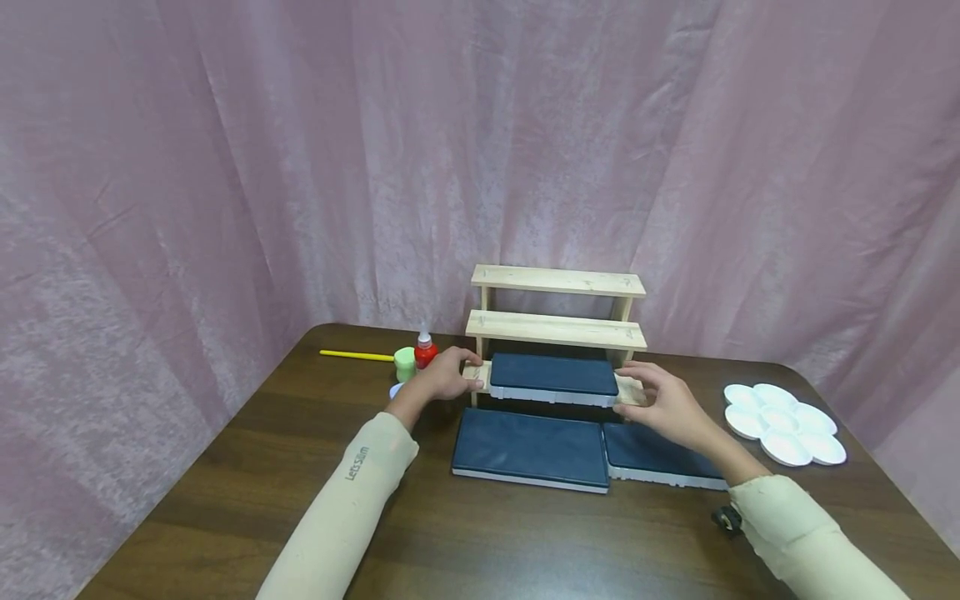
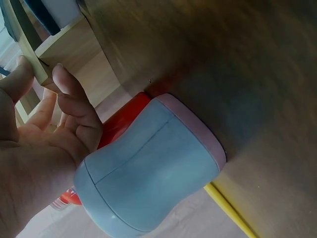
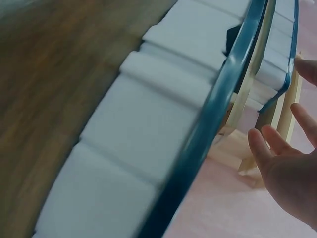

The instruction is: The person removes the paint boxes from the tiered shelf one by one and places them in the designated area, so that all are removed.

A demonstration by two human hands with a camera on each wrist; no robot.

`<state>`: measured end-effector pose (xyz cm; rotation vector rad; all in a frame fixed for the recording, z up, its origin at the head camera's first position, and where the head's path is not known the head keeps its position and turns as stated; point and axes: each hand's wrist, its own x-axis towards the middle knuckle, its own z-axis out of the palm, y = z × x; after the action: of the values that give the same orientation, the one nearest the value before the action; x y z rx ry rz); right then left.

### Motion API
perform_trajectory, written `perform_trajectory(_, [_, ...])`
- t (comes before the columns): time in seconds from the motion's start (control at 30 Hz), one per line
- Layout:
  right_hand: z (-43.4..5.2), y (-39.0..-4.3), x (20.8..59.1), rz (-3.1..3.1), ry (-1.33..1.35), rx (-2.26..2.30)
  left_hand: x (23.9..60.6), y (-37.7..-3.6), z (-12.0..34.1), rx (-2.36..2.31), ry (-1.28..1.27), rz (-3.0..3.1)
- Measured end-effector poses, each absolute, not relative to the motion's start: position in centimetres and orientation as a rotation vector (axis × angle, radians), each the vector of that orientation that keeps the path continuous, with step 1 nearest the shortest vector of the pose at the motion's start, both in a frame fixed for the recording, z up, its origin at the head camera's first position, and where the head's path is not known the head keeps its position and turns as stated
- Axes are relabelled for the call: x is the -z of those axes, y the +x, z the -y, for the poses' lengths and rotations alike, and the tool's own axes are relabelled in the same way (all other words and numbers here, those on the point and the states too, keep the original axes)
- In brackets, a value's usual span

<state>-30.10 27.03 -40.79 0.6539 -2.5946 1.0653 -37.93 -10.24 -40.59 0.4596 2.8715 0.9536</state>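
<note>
A stepped wooden rack (image 1: 555,329) stands at the back of the table. On its lowest board lies a white case with a dark blue top (image 1: 553,375). My left hand (image 1: 444,375) pinches that board's left end (image 2: 43,74) between thumb and finger. At the right end (image 1: 628,390) is my right hand (image 1: 663,404), its fingers spread and slightly bent around the board's end. In front of the rack lie two more blue-topped white cases, a left one (image 1: 531,450) and a right one (image 1: 660,454), the latter partly hidden under my right forearm.
Left of the rack stand a red bottle (image 1: 426,353) with a pale cap, a light green container (image 1: 405,363) and a light blue container with a pinkish band (image 2: 148,168). A yellow stick (image 1: 356,356) lies behind. A white flower-shaped palette (image 1: 783,423) is at right. Pink curtains (image 1: 555,150) hang behind.
</note>
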Motion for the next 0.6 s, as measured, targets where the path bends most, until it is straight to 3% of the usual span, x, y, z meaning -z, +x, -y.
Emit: perform_trajectory(0.6, [-25.3,-31.5,40.7,2.638,0.685,-1.073,40.5,-37.9,10.0,-0.940,0.458,-2.865])
